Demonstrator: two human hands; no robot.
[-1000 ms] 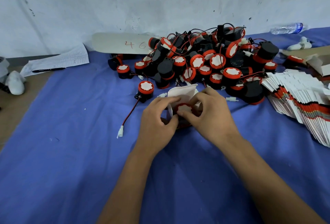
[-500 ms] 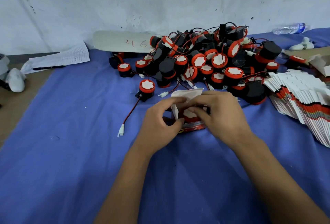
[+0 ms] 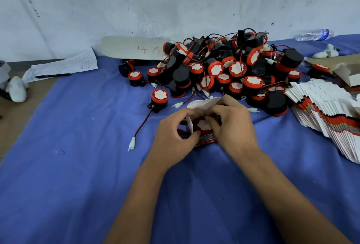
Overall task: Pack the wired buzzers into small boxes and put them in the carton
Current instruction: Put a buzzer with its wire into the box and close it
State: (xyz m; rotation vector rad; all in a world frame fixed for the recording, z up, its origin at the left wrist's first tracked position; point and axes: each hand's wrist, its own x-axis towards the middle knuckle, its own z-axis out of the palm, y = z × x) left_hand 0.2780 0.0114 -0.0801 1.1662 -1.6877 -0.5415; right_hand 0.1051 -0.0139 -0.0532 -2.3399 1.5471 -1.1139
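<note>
A: What is obscured?
B: The fingers hide most of the red-capped buzzer [image 3: 203, 125] seated in the small red-and-white cardboard box [image 3: 206, 138] — its wire cannot be seen.

A: Setting?
B: Blue cloth-covered table [image 3: 78, 166]; scuffed white wall [image 3: 155, 0]; heap of black-and-red wired buzzers [image 3: 224, 68] behind.

A: Hands?
B: Left hand [image 3: 173, 138] grips the box's side; right hand [image 3: 233, 125] pinches its white flap [image 3: 202, 103] — both curled.

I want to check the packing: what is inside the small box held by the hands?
Inside the small box one buzzer shows its red and white face. Its wire is hidden by the left hand and right hand.
</note>
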